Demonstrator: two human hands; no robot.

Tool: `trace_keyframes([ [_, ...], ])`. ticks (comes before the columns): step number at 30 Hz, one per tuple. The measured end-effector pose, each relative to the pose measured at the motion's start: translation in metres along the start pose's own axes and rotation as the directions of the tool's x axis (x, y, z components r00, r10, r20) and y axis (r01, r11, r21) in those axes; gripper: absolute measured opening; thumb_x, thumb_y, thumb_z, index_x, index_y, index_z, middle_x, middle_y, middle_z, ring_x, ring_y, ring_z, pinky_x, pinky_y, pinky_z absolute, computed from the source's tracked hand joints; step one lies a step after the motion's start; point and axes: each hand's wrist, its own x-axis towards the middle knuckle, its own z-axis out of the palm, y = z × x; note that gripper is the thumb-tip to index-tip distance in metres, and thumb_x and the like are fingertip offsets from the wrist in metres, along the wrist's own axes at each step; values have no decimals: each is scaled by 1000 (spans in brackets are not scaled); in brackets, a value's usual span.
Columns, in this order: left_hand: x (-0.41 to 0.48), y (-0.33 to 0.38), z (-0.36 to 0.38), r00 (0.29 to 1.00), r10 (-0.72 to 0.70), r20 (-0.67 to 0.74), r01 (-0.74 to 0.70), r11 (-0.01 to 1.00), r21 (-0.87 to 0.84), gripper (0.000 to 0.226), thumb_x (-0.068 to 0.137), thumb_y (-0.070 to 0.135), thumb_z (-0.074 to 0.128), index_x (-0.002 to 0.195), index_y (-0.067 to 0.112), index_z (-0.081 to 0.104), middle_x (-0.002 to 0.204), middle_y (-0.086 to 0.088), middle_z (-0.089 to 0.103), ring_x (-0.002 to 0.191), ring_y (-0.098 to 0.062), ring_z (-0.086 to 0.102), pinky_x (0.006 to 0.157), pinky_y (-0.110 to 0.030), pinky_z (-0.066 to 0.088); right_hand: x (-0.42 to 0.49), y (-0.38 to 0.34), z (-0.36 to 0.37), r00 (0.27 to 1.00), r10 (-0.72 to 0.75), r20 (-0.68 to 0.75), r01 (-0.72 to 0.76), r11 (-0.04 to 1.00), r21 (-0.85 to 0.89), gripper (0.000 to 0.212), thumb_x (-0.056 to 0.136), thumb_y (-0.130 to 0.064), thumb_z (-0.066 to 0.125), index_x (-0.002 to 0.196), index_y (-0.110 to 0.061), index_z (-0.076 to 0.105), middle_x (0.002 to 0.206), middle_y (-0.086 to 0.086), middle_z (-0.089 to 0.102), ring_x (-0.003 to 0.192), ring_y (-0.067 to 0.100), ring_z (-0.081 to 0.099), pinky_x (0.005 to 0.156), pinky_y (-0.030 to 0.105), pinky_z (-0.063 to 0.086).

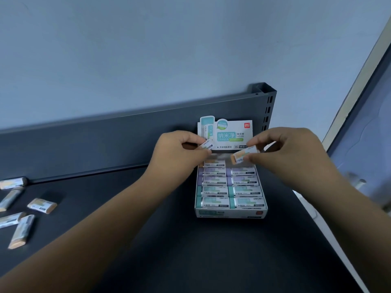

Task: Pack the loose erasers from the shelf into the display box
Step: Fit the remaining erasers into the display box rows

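Display box (230, 212): centre-right on the dark shelf (190, 256), flap upright, rows of erasers inside.
Left hand (179, 151): thumb and fingertips pinch a white eraser (205, 146) above the box's far end.
Right hand (283, 151): pinches an orange eraser (243, 155) alongside.
Loose erasers (42, 205): five, far left.

display box header (227, 135) — 纳米净, VP195, 36, red deli logo

A white cardboard display box (230, 213) stands open, printed lid upright at its back, holding rows of sleeved rectangular packed erasers (229, 188). Over the box's rear row, an orange-ended eraser (243, 155) is held tilted beside a half-hidden white-sleeved eraser (206, 145). Far left of the box lie perhaps five loose erasers (42, 205).
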Motion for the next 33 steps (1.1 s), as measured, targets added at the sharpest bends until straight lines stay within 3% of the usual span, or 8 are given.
trace_keyframes([
  [4, 5, -6, 1, 1000, 24, 0, -24, 999, 46, 20, 80, 8, 83, 98, 15, 77, 94, 3, 77, 82, -8, 75, 69, -22, 61, 5, -1, 7, 1000, 6, -9, -7, 999, -51, 18, 71, -30, 89, 85, -32, 77, 79, -18, 70, 66, -3, 62, 54, 11, 40],
  [8, 8, -8, 0, 999, 39, 11, -39, 998, 54, 22, 80, 9, 84, 99, 15, 76, 94, 4, 77, 84, -6, 74, 68, -20, 60, 6, 1, 11, 1000, 3, -10, -3, 999, -38, 21, 71, -28, 90, 86, -34, 76, 81, -21, 69, 67, -13, 61, 49, 4, 41],
  [11, 9, -10, -1, 999, 34, 22, -35, 998, 51, 22, 81, 8, 83, 101, 15, 76, 94, 5, 77, 84, -6, 74, 70, -20, 60, 6, 1, 13, 1000, -9, 3, 10, 996, -92, 21, 72, -28, 90, 89, -33, 78, 82, -24, 67, 71, -7, 61, 53, 3, 40],
  [15, 10, -12, -1, 999, 46, 29, -47, 998, 49, 23, 82, 8, 82, 102, 15, 76, 96, 4, 78, 86, -6, 74, 74, -25, 62, 6, 0, 16, 999, -37, 25, 41, 983, -178, 13, 76, -31, 87, 83, -24, 79, 82, -18, 70, 81, -3, 60, 66, 14, 44],
  [21, 6, -12, 2, 997, 74, 16, -75, 996, 43, 20, 82, 9, 82, 100, 18, 77, 100, 5, 76, 88, -3, 73, 78, -24, 61, 7, 1, 17, 997, -49, 66, 68, 939, -337, 7, 87, -38, 74, 90, -33, 78, 94, -16, 70, 87, 6, 59, 74, 28, 47],
  [26, 3, -9, 4, 995, 103, -5, -102, 994, 47, 17, 84, 11, 80, 97, 21, 77, 107, 4, 72, 91, -4, 71, 79, -21, 60, 7, 3, 19, 991, -119, 65, 136, 833, -536, 19, 94, -40, 62, 98, -33, 80, 102, -5, 49, 88, 16, 56, 73, 29, 44],
  [30, 0, -9, 5, 990, 139, -20, -136, 985, 104, 16, 84, 13, 80, 98, 21, 78, 111, 5, 63, 93, -3, 67, 82, -17, 57, 7, 5, 19, 983, -82, 162, 160, 816, -556, 29, 96, -49, 56, 99, -33, 80, 101, -7, 44, 87, 12, 55, 76, 33, 51],
  [33, -2, -7, 6, 981, 186, -53, -176, 974, 144, 16, 85, 15, 80, 98, 23, 78, 110, 4, 56, 91, 0, 61, 78, -6, 49, 6, 7, 19, 983, -98, 157, 169, 827, -536, 34, 97, -51, 53, 96, -30, 80, 101, -9, 45, 86, 9, 55, 76, 33, 51],
])
